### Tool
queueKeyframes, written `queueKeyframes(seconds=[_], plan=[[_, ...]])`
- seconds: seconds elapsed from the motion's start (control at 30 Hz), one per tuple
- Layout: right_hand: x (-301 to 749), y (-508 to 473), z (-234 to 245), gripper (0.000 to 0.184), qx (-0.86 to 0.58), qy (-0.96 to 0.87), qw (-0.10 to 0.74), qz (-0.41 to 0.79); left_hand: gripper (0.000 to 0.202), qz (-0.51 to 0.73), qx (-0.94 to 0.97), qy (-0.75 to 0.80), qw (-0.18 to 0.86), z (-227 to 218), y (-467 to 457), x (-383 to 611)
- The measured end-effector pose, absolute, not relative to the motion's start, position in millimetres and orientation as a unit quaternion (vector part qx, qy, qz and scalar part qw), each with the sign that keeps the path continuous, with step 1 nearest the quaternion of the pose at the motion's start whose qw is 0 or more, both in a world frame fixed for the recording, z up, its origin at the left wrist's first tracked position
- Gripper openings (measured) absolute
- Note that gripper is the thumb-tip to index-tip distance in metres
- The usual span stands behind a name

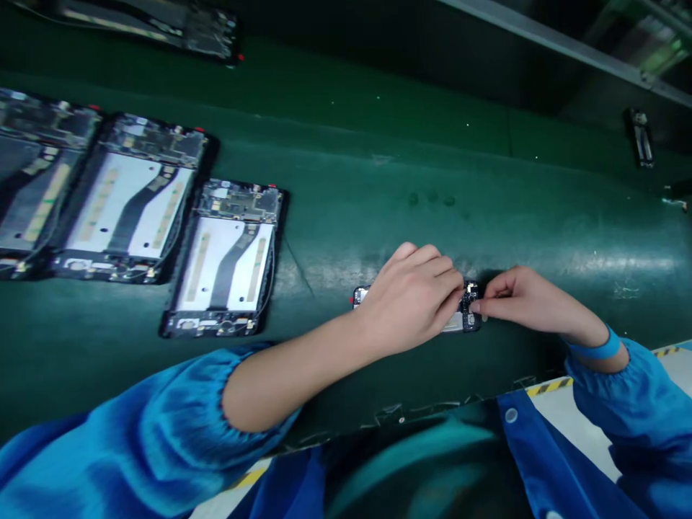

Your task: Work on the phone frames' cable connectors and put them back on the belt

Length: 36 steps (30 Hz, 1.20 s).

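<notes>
An opened smartphone (470, 321) lies lengthwise on the green mat, its circuit parts exposed at the right end. My left hand (414, 299) covers most of it, fingers curled and pressed together near its right end. Whatever those fingertips hold, if anything, is hidden. At the phone's right edge, my right hand (522, 298) has thumb and index finger closed in a pinch, touching or nearly touching the exposed parts. I cannot make out a thing between them. A blue band circles the right wrist.
Left of my hands lie several more opened phones, the nearest phone (227, 252) showing its board and ribbon cable. Another opened phone (205, 32) is farther back. A small dark part (641, 138) sits at the far right. The green mat's (346, 216) near edge runs before my body.
</notes>
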State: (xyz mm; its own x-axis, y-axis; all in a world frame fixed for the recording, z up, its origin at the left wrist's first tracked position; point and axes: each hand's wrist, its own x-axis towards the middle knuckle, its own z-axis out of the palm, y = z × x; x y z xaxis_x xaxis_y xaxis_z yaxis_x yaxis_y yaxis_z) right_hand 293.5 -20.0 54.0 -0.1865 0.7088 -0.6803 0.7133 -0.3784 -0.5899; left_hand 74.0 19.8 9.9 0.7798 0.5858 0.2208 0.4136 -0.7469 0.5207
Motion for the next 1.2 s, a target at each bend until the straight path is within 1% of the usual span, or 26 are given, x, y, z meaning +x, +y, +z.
queueKeyframes(seconds=[0.1,0.2,0.33,0.57,0.83,1.2], plan=[[298.0,-15.3,50.3,0.031,0.644,0.476,0.008,-0.599,0.031,0.203,0.916,0.27,0.216,6.6,18.0,76.5],[297.7,-12.4,48.5,0.03,0.651,0.445,0.028,-0.614,0.031,0.21,0.913,0.269,0.224,4.9,16.5,76.5],[295.4,-10.5,49.9,0.033,0.657,0.427,0.029,-0.621,0.031,0.212,0.909,0.266,0.241,4.6,16.0,75.2],[294.3,-11.5,51.1,0.035,0.658,0.421,0.018,-0.624,0.032,0.213,0.906,0.267,0.251,5.2,16.3,76.9],[284.6,-5.9,50.9,0.032,0.677,0.452,0.03,-0.581,0.03,0.229,0.895,0.259,0.282,4.5,18.8,74.3],[283.7,1.4,52.9,0.03,0.672,0.479,0.042,-0.563,0.025,0.181,0.881,0.298,0.321,9.5,22.9,75.5]])
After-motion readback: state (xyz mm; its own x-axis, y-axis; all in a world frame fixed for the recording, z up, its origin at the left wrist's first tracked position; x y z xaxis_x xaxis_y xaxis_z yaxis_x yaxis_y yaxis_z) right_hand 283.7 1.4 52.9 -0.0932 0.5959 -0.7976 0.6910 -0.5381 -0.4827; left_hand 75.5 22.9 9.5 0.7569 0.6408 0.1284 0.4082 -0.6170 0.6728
